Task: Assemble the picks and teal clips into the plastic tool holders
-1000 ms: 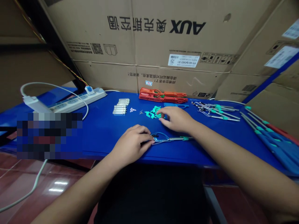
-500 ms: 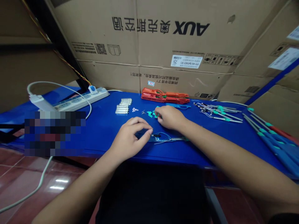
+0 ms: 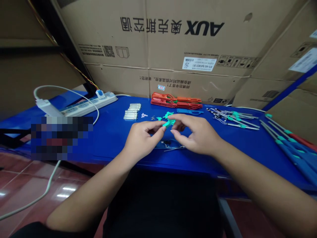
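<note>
The left hand (image 3: 141, 137) pinched a small green plastic piece (image 3: 168, 121) between its fingertips, above a blue table (image 3: 111, 153). The curled fingers of the right hand (image 3: 198, 134) met its other end, grip unclear. Below lay a blue-handled metal clamp (image 3: 168, 144); beyond, stacked red-orange plastic handles (image 3: 175, 101).

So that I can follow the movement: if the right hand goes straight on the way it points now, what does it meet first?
The right hand would probably meet the green plastic piece first, held at the left hand's fingertips; depth is hard to judge here.
</note>
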`<state>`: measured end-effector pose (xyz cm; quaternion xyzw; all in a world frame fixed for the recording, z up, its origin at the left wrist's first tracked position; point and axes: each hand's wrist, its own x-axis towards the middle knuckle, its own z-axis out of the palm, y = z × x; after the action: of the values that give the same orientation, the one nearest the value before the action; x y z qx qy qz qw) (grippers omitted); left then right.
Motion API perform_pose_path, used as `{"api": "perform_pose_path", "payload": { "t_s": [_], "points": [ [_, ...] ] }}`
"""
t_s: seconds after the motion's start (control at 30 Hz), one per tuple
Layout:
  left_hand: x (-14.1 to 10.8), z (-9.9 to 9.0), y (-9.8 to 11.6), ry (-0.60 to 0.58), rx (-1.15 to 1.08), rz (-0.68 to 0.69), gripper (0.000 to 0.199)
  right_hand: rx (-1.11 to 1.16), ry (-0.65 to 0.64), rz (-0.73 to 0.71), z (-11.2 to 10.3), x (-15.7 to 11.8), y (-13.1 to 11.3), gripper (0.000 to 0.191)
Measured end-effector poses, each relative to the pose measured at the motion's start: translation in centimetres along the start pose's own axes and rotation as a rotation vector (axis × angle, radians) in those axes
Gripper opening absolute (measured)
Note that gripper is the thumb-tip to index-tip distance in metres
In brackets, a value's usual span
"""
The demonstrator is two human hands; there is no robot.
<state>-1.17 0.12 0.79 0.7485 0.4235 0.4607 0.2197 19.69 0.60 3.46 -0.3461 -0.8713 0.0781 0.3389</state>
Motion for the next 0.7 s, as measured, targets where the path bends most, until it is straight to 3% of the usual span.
{"api": "perform_pose_path", "payload": {
  "t_s": [0.1,0.2,0.33,0.43,0.6,0.7],
  "points": [
    [-0.3,0.1,-0.3,0.012,0.247,0.209,0.021,0.006,0.008,-0.017,-0.7,-0.1,1.1,0.032],
    [-0.6,0.4,-1.1,-0.034,0.386,0.397,0.023,0.026,-0.074,-0.020,-0.9,-0.3,2.1,0.020],
    [-0.9,0.9,-2.1,-0.067,0.472,0.484,0.024,0.254,-0.199,0.182,-0.2,-0.9,3.2,0.020],
    [-1.1,1.0,-2.3,-0.085,0.462,0.523,0.023,0.406,-0.236,0.237,0.4,-1.3,3.5,0.025],
    [-1.3,1.0,-2.0,-0.081,0.365,0.473,0.021,0.176,-0.216,0.004,0.5,-1.9,3.3,0.035],
    [-1.2,0.9,-1.5,-0.115,0.328,0.392,0.020,-0.005,-0.113,-0.182,0.8,-2.1,3.3,0.023]
  ]
}}
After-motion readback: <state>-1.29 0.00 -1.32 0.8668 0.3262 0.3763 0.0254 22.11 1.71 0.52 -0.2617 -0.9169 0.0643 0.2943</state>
